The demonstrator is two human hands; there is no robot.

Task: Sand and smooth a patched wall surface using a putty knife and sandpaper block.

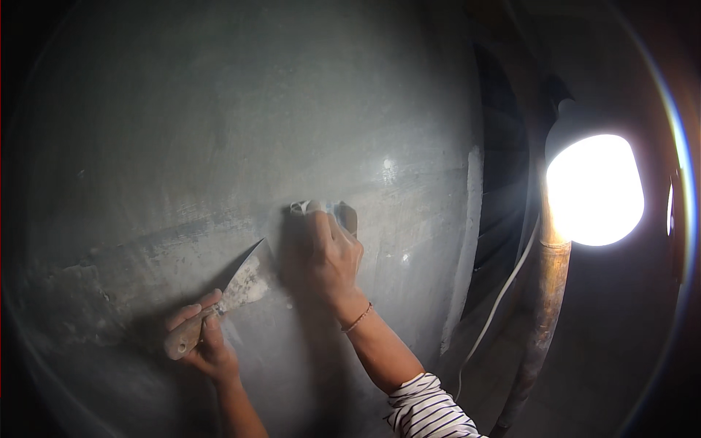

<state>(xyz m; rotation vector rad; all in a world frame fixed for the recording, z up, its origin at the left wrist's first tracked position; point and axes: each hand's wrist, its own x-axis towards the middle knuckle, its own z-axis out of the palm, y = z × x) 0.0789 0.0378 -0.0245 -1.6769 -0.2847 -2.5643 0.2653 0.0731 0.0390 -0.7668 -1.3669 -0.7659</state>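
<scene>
Gripping a small pale piece (349,217) half hidden by its fingers, the right hand (337,254) is up at the grey wall (197,109), and from where I stand I can't tell what that piece is. Lower, over to its left, here's the left hand (210,347), thumb and fingers wrapped round the handle of a putty knife (247,283), the stained blade slanting up toward the other hand; whether its edge touches the wall, I can't say. A strip of bare wall separates blade from right wrist, where a bracelet (358,318) sits above a striped sleeve (432,410). Broad free wall above both hands, ending rightward at a pale border (469,244); beyond, a white cable (498,298), a brown pole (552,292) and a glaring lamp (595,190).
</scene>
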